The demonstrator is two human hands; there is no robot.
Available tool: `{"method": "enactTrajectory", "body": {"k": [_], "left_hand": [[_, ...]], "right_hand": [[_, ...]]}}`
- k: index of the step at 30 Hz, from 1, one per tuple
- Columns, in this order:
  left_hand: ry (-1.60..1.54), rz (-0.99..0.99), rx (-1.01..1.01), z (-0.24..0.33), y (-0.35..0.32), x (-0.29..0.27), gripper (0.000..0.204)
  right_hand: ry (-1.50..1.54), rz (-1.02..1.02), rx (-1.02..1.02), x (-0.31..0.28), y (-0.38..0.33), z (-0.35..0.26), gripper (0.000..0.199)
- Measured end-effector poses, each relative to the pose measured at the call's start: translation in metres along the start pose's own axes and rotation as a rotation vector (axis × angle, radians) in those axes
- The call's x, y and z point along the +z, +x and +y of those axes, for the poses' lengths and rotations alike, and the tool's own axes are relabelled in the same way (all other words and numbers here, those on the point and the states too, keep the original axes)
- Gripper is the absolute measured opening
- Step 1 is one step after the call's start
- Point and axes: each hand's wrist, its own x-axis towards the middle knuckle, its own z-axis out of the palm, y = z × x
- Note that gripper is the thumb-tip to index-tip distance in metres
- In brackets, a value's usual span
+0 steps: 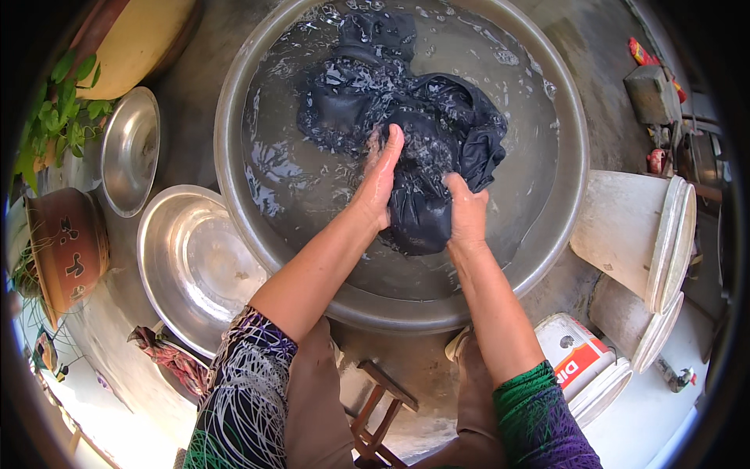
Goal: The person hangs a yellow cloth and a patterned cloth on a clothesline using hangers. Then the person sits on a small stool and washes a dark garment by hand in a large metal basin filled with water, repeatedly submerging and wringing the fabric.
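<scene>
A wet, dark navy garment (pixel 453 117) lies bunched in cloudy grey water inside a large round metal tub (pixel 574 164). My left hand (pixel 379 176) is at the garment's left side, thumb pointing up and away. Its fingers curl in against the cloth, partly hidden by fabric and splashing water. On the other side, my right hand (pixel 469 209) is closed on the edge of the same cloth. A smooth fold of the garment bulges between both wrists, toward me. Which part of the garment this is, I cannot tell.
Left of the tub are a metal basin (pixel 164 258), a smaller metal bowl (pixel 131 152), a patterned cloth (pixel 172 356) and a plant pot (pixel 70 246). White buckets (pixel 625 227) lie to the right. A wooden stool (pixel 383 406) shows between my legs.
</scene>
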Motion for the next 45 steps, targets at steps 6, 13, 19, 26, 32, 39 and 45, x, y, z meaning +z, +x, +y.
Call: {"method": "enactTrajectory", "body": {"k": [6,13,19,26,32,39,45], "left_hand": [[0.045,0.097,0.023,-0.031,0.005,-0.027,0.048],[0.303,0.248,0.125,-0.017,-0.029,0.011,0.031],[0.405,0.076,0.034,0.04,-0.05,-0.023,0.04],[0.257,0.348,-0.046,0.018,-0.033,-0.058,0.046],[0.402,0.273,0.015,-0.006,-0.042,-0.028,0.043],[0.598,0.327,0.201,0.032,-0.021,-0.059,0.062],[0.901,0.046,0.476,0.0,-0.021,-0.019,0.084]], "right_hand": [[-0.362,-0.076,-0.486,0.032,-0.031,0.002,0.024],[-0.906,0.077,-0.75,0.014,0.047,0.012,0.028],[-0.795,-0.386,-0.355,-0.046,0.108,-0.042,0.056],[0.2,-0.134,0.018,-0.031,0.029,0.002,0.078],[0.043,-0.091,0.202,-0.02,-0.007,0.022,0.07],[0.256,-0.033,0.442,-0.109,0.047,-0.004,0.031],[0.058,-0.173,0.154,-0.055,0.006,-0.01,0.079]]}}
